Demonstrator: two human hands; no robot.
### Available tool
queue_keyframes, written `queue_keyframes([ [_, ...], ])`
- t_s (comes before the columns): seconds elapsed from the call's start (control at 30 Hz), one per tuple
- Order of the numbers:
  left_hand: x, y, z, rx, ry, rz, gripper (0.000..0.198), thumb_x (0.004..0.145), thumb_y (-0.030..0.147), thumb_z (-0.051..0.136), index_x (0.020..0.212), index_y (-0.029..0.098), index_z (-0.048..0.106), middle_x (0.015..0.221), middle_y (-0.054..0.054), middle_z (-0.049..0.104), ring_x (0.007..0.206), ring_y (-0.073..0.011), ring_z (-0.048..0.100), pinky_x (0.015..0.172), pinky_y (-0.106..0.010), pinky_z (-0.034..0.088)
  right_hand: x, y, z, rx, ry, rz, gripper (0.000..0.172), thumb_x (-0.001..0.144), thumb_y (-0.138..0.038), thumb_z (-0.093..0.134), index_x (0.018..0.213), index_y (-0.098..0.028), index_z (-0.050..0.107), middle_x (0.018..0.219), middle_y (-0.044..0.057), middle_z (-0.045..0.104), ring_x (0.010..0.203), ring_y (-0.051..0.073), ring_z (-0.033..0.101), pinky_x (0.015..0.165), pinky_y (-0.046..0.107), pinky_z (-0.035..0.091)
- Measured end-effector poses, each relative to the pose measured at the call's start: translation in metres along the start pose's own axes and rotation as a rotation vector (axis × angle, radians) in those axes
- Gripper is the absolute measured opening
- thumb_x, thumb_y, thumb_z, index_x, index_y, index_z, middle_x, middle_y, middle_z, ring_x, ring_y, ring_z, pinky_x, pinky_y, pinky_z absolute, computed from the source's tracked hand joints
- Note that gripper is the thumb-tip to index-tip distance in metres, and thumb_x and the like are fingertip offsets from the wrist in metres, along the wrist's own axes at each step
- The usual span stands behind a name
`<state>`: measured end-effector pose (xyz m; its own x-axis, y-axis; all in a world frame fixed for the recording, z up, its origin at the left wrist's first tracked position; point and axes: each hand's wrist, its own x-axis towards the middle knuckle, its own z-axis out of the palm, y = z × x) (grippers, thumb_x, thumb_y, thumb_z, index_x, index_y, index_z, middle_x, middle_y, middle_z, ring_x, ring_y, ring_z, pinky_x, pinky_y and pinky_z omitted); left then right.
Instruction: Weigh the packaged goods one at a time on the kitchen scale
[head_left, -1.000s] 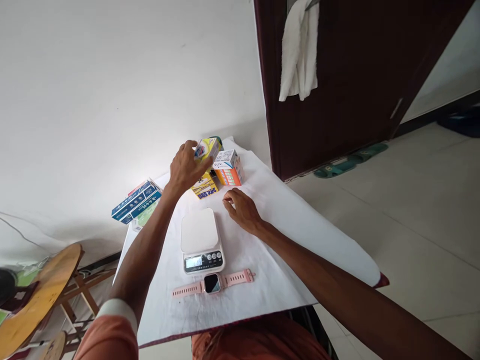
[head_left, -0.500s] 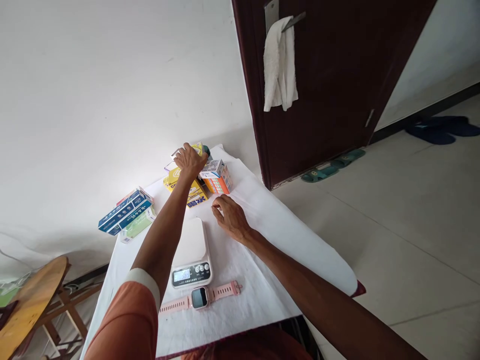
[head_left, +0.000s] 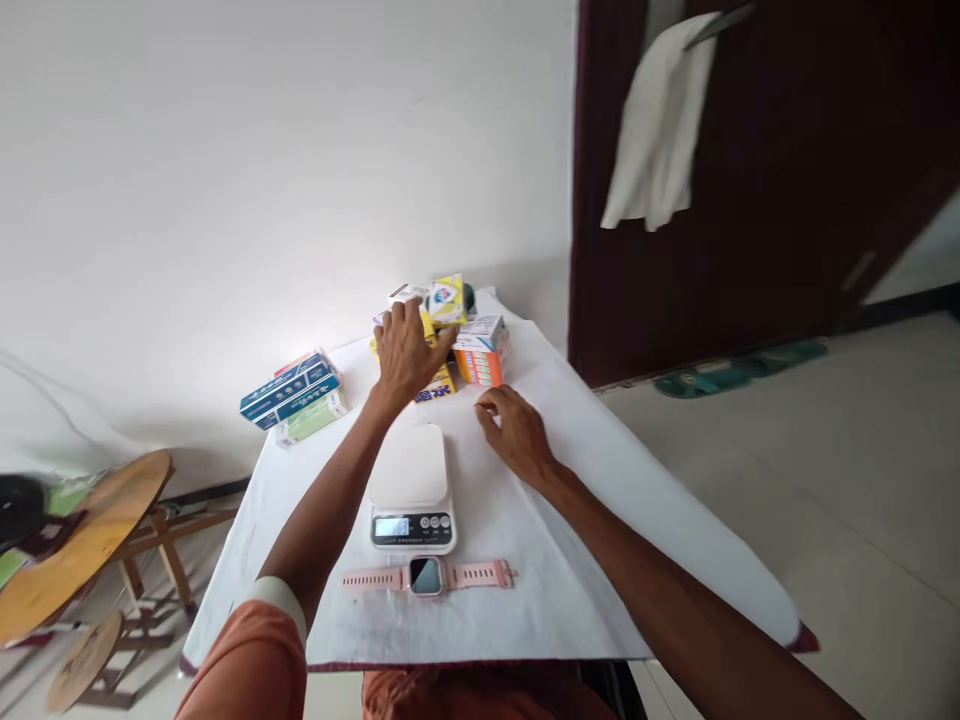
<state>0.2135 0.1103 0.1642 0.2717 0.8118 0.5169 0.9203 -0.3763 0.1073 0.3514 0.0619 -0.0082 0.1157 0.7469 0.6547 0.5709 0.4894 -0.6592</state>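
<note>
My left hand (head_left: 409,350), fingers spread and empty, hovers over or beside the yellow box (head_left: 441,385) at the far end of the table; contact cannot be made out. Just beyond its fingers a small yellow and white box (head_left: 448,300) sits on the pile. My right hand (head_left: 517,435) stays low over the cloth with loosely curled fingers and nothing in them, near an orange box (head_left: 480,367) with a white box (head_left: 481,331) on top. Closer to me lies a white kitchen scale (head_left: 409,468), its plate bare and its display lit but unreadable.
A pink-strapped smartwatch (head_left: 426,576) lies before the scale. On the left are a stacked dark blue box (head_left: 291,390) and green box (head_left: 311,418). White cloth (head_left: 600,520) covers the table. Wooden stools (head_left: 97,650) stand left; a towel (head_left: 660,130) hangs on the door.
My left hand has let go of the small yellow and white box and drawn back from it. The view has turned left. My right hand keeps its place by the orange box.
</note>
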Motion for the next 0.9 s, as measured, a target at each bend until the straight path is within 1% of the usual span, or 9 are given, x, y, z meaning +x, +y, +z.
queue_keyframes([
  [0.1, -0.047, -0.045, -0.001, 0.056, -0.043, -0.023, 0.052, 0.099, 0.049, 0.062, 0.142, 0.021, 0.053, 0.137, -0.017, 0.063, 0.127, -0.0353, 0.057, 0.107, -0.046, 0.042, -0.002, 0.005, 0.002, 0.005, 0.001, -0.019, 0.013, 0.093, -0.026, 0.054, 0.08, -0.026, 0.056, 0.082, 0.005, 0.066, 0.076, 0.023, 0.063, 0.072, 0.036, 0.05],
  [0.2, -0.078, -0.108, 0.0, 0.154, -0.079, -0.179, 0.054, 0.095, 0.043, 0.066, 0.143, 0.021, 0.053, 0.14, -0.018, 0.061, 0.131, -0.0374, 0.055, 0.108, -0.049, 0.042, -0.005, 0.008, 0.006, -0.001, -0.007, -0.038, 0.014, 0.092, -0.027, 0.055, 0.078, -0.026, 0.055, 0.08, 0.004, 0.065, 0.074, 0.023, 0.063, 0.071, 0.037, 0.05],
  [0.27, -0.088, -0.153, -0.001, 0.229, -0.104, -0.301, 0.055, 0.093, 0.041, 0.067, 0.142, 0.02, 0.053, 0.143, -0.02, 0.058, 0.135, -0.0397, 0.053, 0.109, -0.05, 0.042, -0.007, 0.008, 0.007, -0.01, -0.011, -0.047, 0.014, 0.091, -0.027, 0.055, 0.078, -0.027, 0.055, 0.079, 0.004, 0.065, 0.073, 0.023, 0.063, 0.072, 0.038, 0.05],
  [0.33, -0.095, -0.193, 0.0, 0.28, -0.195, -0.388, 0.055, 0.092, 0.044, 0.068, 0.139, 0.02, 0.055, 0.144, -0.022, 0.057, 0.137, -0.0419, 0.052, 0.11, -0.052, 0.041, -0.008, 0.008, 0.007, -0.02, -0.016, -0.046, 0.013, 0.091, -0.028, 0.056, 0.078, -0.027, 0.056, 0.08, 0.005, 0.065, 0.073, 0.023, 0.063, 0.072, 0.038, 0.051],
  [0.43, -0.103, -0.236, 0.006, 0.291, -0.322, -0.442, 0.053, 0.089, 0.049, 0.071, 0.131, 0.019, 0.058, 0.14, -0.024, 0.06, 0.134, -0.0442, 0.055, 0.108, -0.055, 0.043, -0.009, 0.01, 0.006, -0.033, -0.037, -0.029, 0.013, 0.09, -0.029, 0.057, 0.078, -0.027, 0.056, 0.08, 0.004, 0.066, 0.072, 0.023, 0.062, 0.07, 0.038, 0.051],
  [0.53, -0.112, -0.259, 0.015, 0.278, -0.358, -0.443, 0.054, 0.089, 0.049, 0.071, 0.132, 0.019, 0.057, 0.143, -0.024, 0.059, 0.135, -0.045, 0.055, 0.109, -0.057, 0.043, -0.01, 0.011, 0.004, -0.047, -0.055, -0.013, 0.012, 0.09, -0.028, 0.057, 0.077, -0.027, 0.056, 0.08, 0.004, 0.066, 0.071, 0.023, 0.063, 0.069, 0.038, 0.051],
  [0.67, -0.116, -0.271, 0.021, 0.288, -0.377, -0.44, 0.062, 0.09, 0.053, 0.069, 0.14, 0.02, 0.053, 0.151, -0.024, 0.052, 0.141, -0.0463, 0.048, 0.113, -0.06, 0.038, -0.01, 0.01, 0.002, -0.065, -0.08, 0.009, 0.012, 0.09, -0.027, 0.056, 0.078, -0.027, 0.056, 0.08, 0.004, 0.066, 0.072, 0.022, 0.063, 0.07, 0.037, 0.051],
  [0.8, -0.107, -0.279, 0.017, 0.291, -0.441, -0.441, 0.07, 0.086, 0.058, 0.072, 0.14, 0.017, 0.055, 0.149, -0.024, 0.052, 0.141, -0.0468, 0.046, 0.115, -0.06, 0.037, -0.01, 0.006, 0.001, -0.083, -0.114, 0.028, 0.012, 0.09, -0.028, 0.055, 0.078, -0.027, 0.056, 0.082, 0.006, 0.067, 0.076, 0.023, 0.065, 0.075, 0.038, 0.052],
  [0.9, -0.105, -0.282, 0.009, 0.265, -0.512, -0.415, 0.069, 0.077, 0.059, 0.08, 0.131, 0.02, 0.063, 0.143, -0.02, 0.057, 0.138, -0.0457, 0.049, 0.115, -0.059, 0.037, -0.01, 0.005, 0.002, -0.078, -0.133, 0.03, 0.013, 0.091, -0.028, 0.054, 0.079, -0.026, 0.056, 0.083, 0.006, 0.068, 0.076, 0.024, 0.065, 0.075, 0.038, 0.052],
])
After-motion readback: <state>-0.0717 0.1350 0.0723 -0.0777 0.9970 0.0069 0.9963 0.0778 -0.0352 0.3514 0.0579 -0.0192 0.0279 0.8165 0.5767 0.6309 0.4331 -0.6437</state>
